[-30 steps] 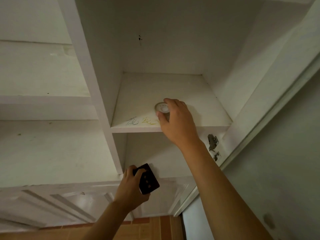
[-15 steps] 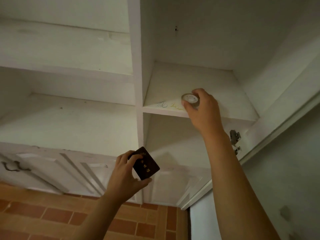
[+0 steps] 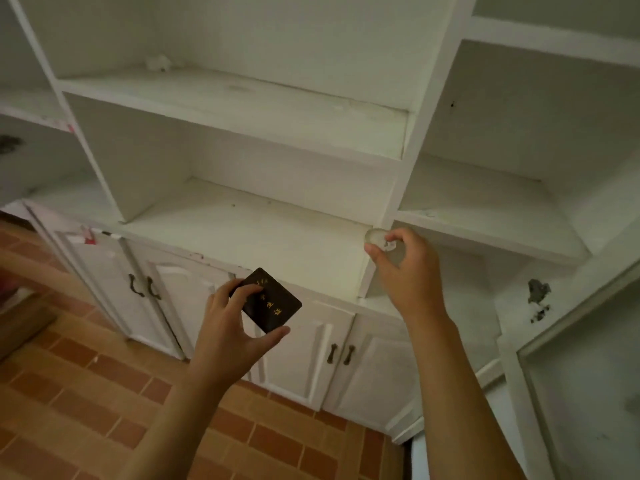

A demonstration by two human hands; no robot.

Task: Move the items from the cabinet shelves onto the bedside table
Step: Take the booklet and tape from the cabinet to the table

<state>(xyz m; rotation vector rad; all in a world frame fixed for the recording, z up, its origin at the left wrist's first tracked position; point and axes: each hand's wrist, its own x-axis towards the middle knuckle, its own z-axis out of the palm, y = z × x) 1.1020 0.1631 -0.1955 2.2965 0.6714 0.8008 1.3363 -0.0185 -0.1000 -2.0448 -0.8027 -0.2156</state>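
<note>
Our right hand (image 3: 407, 268) pinches a small round translucent disc (image 3: 378, 238) before the white cabinet shelves (image 3: 242, 109); our left hand (image 3: 232, 327) grips a dark gold-lettered booklet (image 3: 272, 301). We should keep both grips firm while turning away.
</note>
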